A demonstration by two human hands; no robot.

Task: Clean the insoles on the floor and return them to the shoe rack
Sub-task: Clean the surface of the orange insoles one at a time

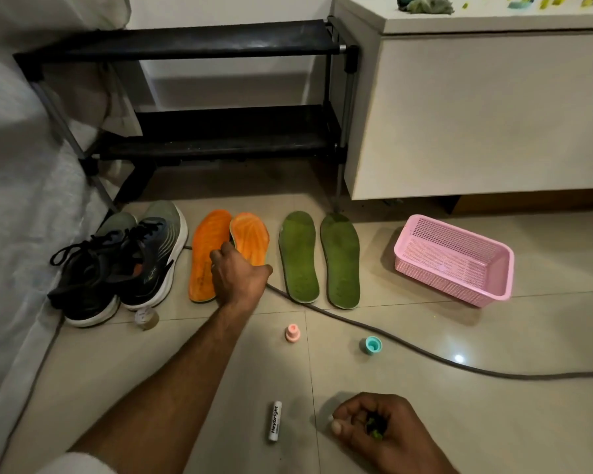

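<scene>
Two orange insoles lie on the floor tiles, the left one [202,254] flat and the right one [250,239] tilted up at its inner edge. My left hand [238,277] reaches over them and grips the right orange insole at its lower half. Two green insoles [298,258] [341,261] lie flat side by side to the right. My right hand [377,429] rests near the bottom of the view, its fingers curled round a small dark green thing. The black two-shelf shoe rack [192,42] stands behind the insoles.
A pair of dark running shoes [124,265] sits left of the insoles. A pink mesh basket [454,260] stands at the right. A grey cable [408,347] crosses the floor. A pink cap [292,333], a teal cap [372,344], a white tube [275,420] and a white cabinet [476,107] are nearby.
</scene>
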